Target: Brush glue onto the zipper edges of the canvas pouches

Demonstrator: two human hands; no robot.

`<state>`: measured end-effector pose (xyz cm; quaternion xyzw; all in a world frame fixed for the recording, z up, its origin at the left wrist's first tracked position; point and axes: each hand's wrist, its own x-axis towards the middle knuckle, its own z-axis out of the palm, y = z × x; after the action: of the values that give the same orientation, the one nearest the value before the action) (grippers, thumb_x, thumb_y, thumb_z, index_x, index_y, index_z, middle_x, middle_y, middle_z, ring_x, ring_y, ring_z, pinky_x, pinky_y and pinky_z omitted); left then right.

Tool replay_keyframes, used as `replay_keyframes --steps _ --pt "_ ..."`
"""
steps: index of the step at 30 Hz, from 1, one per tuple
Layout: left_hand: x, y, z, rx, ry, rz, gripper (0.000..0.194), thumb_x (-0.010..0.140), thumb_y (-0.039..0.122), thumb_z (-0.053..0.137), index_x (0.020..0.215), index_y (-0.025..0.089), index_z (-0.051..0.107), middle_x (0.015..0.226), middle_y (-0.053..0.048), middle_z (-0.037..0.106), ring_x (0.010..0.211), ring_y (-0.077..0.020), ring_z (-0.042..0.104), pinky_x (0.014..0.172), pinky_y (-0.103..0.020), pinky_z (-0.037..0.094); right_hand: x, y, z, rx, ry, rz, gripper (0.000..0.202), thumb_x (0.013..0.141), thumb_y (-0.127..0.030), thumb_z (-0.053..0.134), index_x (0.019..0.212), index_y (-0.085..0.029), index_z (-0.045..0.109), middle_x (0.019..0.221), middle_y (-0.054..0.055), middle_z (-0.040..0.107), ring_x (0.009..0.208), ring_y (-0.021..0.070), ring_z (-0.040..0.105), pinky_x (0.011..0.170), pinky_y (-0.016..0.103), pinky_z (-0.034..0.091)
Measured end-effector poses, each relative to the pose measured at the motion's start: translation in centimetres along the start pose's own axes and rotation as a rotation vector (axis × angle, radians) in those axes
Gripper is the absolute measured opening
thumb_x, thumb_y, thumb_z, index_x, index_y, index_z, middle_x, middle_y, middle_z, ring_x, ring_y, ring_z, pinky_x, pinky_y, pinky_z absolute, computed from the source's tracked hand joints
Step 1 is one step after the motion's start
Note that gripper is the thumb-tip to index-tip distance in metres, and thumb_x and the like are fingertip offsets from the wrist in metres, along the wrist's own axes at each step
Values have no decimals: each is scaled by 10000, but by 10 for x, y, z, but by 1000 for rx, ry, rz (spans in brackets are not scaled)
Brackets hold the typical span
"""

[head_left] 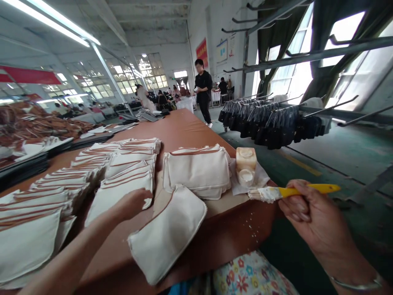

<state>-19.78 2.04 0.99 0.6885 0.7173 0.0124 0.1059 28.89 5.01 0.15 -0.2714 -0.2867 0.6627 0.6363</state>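
My right hand (303, 203) is closed round the yellow handle of a paintbrush (285, 192), whose bristles are caked with white paste and point left. Just beyond the bristles stands a stained plastic container (245, 159) with a round opening holding white stuff. My left hand (133, 203) is closed on the right edge of the front white fabric panel (119, 196) in an overlapping row; its fingertips are partly hidden. Between my hands, a single white panel (168, 233) lies tilted over the table's front edge. Behind it sits a stack of white panels (196, 172) with brown-trimmed edges.
Another row of white panels (33, 233) lies at left on the brown table (181, 127). Black sheets (21, 170) and heaped brown pieces (37, 123) are farther left. A rack with black hanging items (270, 127) stands right. A person (203, 88) stands beyond the table.
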Motion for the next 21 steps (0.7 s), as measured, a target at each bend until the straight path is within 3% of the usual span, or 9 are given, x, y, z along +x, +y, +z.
replay_keyframes --steps 2,5,9,14,21 --pt "15 8 30 -265 69 -103 232 803 347 557 871 205 727 939 -74 740 920 -238 649 834 -292 470 0 11 3 9 12 33 314 909 -258 674 639 -195 526 442 -63 369 379 72 258 388 227 293" --pt "40 33 66 -395 125 -201 332 831 450 547 660 180 638 682 -54 639 713 -209 592 670 -281 408 -3 23 12 -9 -3 58 310 897 -268 694 647 -194 528 431 -70 365 361 61 254 385 223 283" --pt "55 54 95 -501 190 -292 430 850 525 512 619 168 578 559 5 475 567 -152 470 558 -263 298 -8 31 17 -48 -16 69 311 883 -260 710 648 -192 518 438 -65 379 360 52 268 383 203 280" --pt "33 77 100 -640 227 -209 360 812 494 567 737 150 643 632 17 508 608 -131 453 568 -242 309 -4 39 26 -99 -17 56 270 859 -279 745 699 -190 548 467 -64 400 389 51 290 377 181 242" --pt "-11 140 80 -840 196 46 224 795 364 653 832 154 721 772 -19 644 744 -163 568 663 -237 427 2 68 59 -284 -167 -17 236 870 -371 729 830 -197 573 466 -88 384 402 66 292 391 192 210"
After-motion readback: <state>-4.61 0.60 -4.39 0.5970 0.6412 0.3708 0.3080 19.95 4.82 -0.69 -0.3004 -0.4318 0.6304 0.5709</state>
